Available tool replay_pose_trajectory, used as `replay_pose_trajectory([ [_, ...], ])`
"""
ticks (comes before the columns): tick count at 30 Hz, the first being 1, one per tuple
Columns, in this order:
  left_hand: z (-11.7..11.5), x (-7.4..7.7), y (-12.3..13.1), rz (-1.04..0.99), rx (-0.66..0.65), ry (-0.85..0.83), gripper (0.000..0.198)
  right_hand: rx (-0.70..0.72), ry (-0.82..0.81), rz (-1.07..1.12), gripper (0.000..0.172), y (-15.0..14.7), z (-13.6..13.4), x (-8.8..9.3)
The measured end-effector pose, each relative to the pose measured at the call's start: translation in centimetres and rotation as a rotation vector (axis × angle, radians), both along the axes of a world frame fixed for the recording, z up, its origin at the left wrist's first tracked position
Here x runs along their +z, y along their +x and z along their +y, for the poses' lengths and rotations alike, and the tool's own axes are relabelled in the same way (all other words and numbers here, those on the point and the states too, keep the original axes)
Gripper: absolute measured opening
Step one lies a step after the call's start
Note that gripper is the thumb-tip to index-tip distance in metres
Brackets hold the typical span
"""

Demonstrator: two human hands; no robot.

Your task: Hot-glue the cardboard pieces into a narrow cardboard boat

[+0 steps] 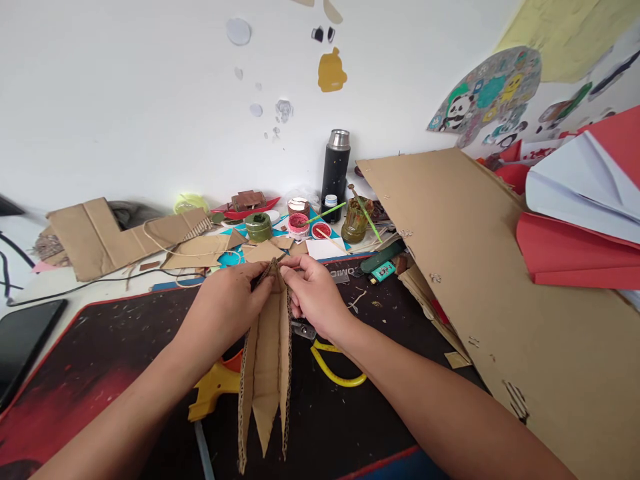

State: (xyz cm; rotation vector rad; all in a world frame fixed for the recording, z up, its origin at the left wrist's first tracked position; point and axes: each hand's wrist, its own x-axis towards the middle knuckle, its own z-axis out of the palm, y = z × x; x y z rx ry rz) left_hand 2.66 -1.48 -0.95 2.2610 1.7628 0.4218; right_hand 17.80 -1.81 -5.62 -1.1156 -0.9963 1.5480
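Note:
A long folded cardboard piece [267,373] hangs between my hands, its walls bent up along both sides and its near ends cut to points. My left hand [227,300] grips its far narrow tip from the left, thumb inside the fold. On the other side my right hand [315,293] pinches the same tip between thumb and fingers. Beneath it lie a yellow hot glue gun [215,388], partly covered by my left forearm and the cardboard, and scissors with yellow handles [340,373], their blades mostly hidden by my right hand.
A dark mat [390,393] covers the desk. Paint jars [259,227], a black thermos [335,170] and cardboard scraps [125,243] line the wall. One large cardboard sheet [500,267] leans in from the right, with red paper [575,253] on it. A black phone-like slab [27,343] lies left.

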Motion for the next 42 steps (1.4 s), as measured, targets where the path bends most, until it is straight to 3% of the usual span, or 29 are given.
replay_pose_trajectory([
  [42, 0.13, -0.39, -0.21, -0.018, -0.01, -0.015, 0.043, -0.012, -0.008, -0.023, 0.003, -0.05, 0.07, 0.05],
])
